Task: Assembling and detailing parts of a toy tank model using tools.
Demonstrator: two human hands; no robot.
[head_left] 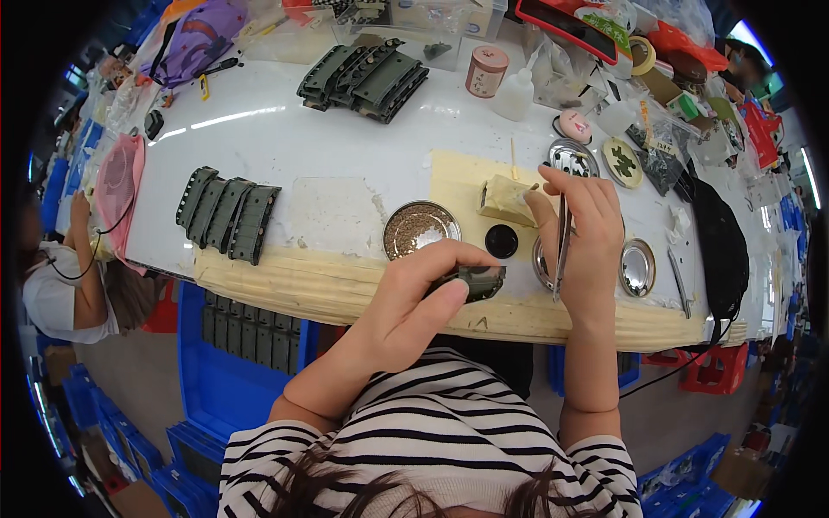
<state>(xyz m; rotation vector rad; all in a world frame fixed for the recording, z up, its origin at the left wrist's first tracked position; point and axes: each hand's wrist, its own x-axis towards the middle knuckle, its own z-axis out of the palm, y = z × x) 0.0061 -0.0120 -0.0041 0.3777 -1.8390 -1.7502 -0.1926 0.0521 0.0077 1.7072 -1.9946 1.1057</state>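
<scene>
My left hand (414,298) is closed around a dark green camouflage-patterned plastic part (485,281), held just above the near table edge; the fingers hide much of it. My right hand (589,229) holds metal tweezers (563,246) against the palm, with thumb and forefinger apart beside a yellow taped block (506,200). Between the hands lies a round black cap (501,242). A round metal dish of small brown bits (421,229) sits beyond my left hand. Another metal dish (541,263) is partly hidden behind my right hand.
Similar green parts lie in a row (229,214) at left and a stack (363,79) farther back. A pink tin (487,71), white squeeze bottle (515,95) and small metal dish (637,268) stand rightward. A blue crate (207,371) sits below the table. Another person (69,293) is at left.
</scene>
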